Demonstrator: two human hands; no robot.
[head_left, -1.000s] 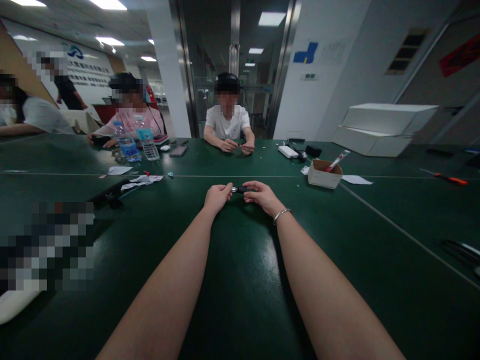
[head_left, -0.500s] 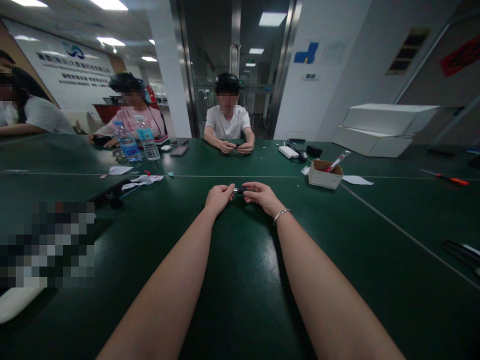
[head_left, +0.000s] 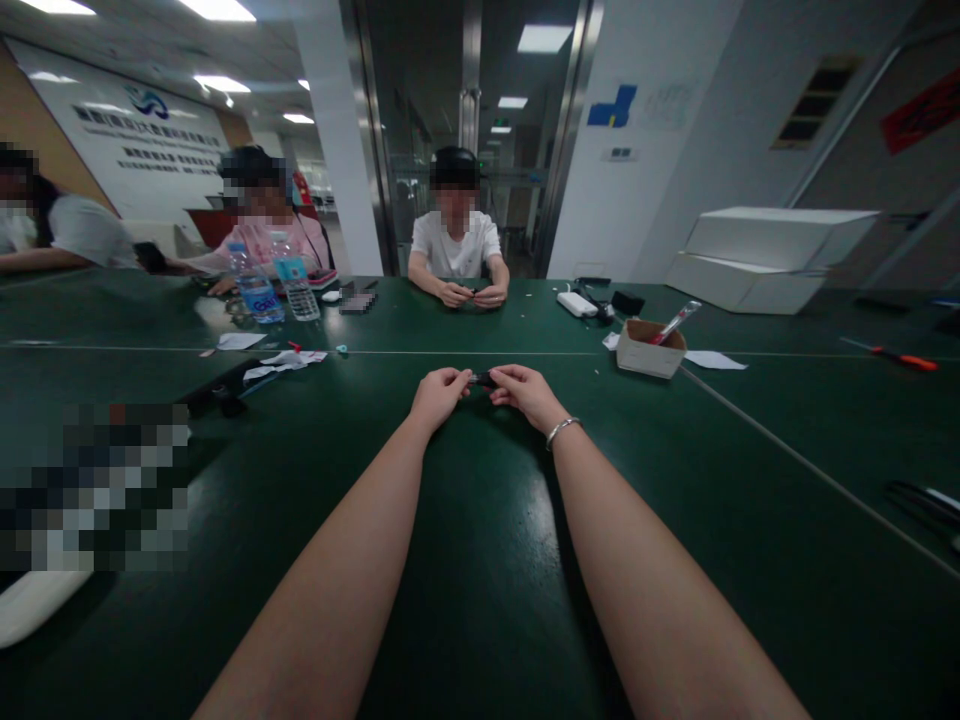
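Over the green table (head_left: 480, 560), my left hand (head_left: 439, 398) pinches the silvery left end of a small black object (head_left: 481, 379). My right hand (head_left: 531, 396), with a silver bangle (head_left: 562, 431) at its wrist, has its thumb and fingers closed on the black right end. The object is slim and short, and my fingertips cover much of it, so I cannot tell its exact kind. Both hands are close together, a little short of the pale seam across the table.
Right of my hands stands a small open box (head_left: 651, 352) with a packet in it. Two water bottles (head_left: 296, 282) stand at the far left. A person (head_left: 456, 240) sits opposite, hands on the table. White boxes (head_left: 757, 260) and an orange-handled screwdriver (head_left: 904, 360) lie right.
My right fingers have shifted slightly on the black object, and less of it shows between my hands. At the far left, a person in pink has raised a dark phone-like thing.
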